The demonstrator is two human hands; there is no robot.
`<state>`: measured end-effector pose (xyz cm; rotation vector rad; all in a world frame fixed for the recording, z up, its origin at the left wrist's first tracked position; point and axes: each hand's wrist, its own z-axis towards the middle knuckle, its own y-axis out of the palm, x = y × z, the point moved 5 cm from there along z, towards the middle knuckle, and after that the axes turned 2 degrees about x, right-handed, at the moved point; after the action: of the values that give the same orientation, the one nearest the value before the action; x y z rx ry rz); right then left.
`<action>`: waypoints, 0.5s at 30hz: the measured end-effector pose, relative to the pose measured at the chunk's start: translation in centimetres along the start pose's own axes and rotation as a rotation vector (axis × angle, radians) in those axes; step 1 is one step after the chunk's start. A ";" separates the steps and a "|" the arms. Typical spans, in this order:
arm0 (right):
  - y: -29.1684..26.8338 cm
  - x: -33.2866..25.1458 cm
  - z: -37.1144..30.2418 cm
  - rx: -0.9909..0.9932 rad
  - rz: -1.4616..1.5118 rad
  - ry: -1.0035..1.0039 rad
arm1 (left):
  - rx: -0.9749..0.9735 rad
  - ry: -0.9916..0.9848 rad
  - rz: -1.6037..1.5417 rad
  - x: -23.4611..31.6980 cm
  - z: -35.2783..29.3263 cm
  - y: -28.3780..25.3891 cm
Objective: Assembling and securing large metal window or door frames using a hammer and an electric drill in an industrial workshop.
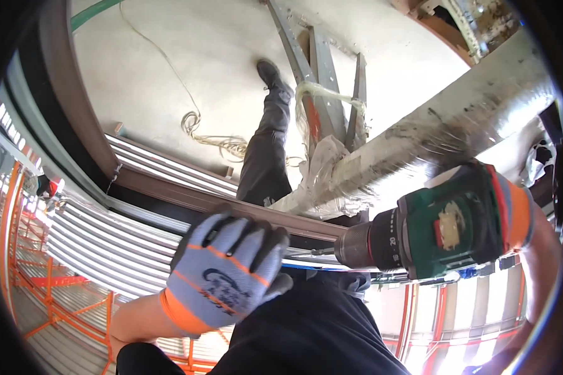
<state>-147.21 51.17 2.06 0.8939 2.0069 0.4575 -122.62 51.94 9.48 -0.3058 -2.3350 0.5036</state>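
Observation:
My left hand (222, 275), in a grey-blue glove with orange trim, is closed at the inner edge of a dark brown metal frame (187, 195). Its fingers curl away from view, so whatever they grip stays hidden. From the right, my right hand (513, 209), gloved with an orange cuff, holds a green cordless drill (450, 228) level. The drill's chuck (355, 245) faces left, and a thin bit (311, 253) reaches along the frame toward my left hand. The drill's body hides most of my right fingers.
One leg (266, 150) extends over the frame onto a pale floor (187, 44). A plastic-wrapped beam (444, 125) slants at right, near grey metal struts (328, 81). A coiled cord (231, 147) lies on the floor. Orange railings (50, 300) and corrugated panels (112, 240) stand at lower left.

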 end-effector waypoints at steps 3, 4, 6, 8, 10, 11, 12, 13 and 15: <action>0.0 2.1 -1.7 0.161 0.299 0.236 | 0.201 0.042 0.256 -1.6 -1.0 1.2; -0.2 1.2 -2.0 0.196 0.141 0.140 | 0.222 0.048 0.243 -2.2 -1.1 2.1; -0.5 0.8 -1.5 0.215 -0.034 0.029 | 0.489 0.187 0.374 -2.2 -1.9 2.9; -0.4 -0.3 0.1 0.127 -0.710 -0.495 | 0.581 0.167 0.420 -2.2 -2.3 2.8; -0.4 -1.4 -0.5 0.109 -0.721 -0.475 | 0.547 0.205 0.359 -2.3 -2.4 2.7; -0.5 -1.1 -0.9 0.135 -0.760 -0.460 | 0.543 0.198 0.366 -2.3 -2.3 2.8; -0.7 -0.6 -1.2 0.159 -0.797 -0.456 | 0.559 0.191 0.363 -2.3 -2.3 2.9; -0.6 -0.1 -1.3 0.160 -0.789 -0.471 | 0.626 0.183 0.346 -2.4 -2.1 3.1; -0.8 -0.8 -0.6 0.158 -0.709 -0.410 | 0.708 0.100 0.361 -2.5 -2.7 2.7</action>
<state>-147.74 50.04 2.35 0.2806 1.8321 -0.2668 -118.77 54.18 8.60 -0.3932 -1.8579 1.4009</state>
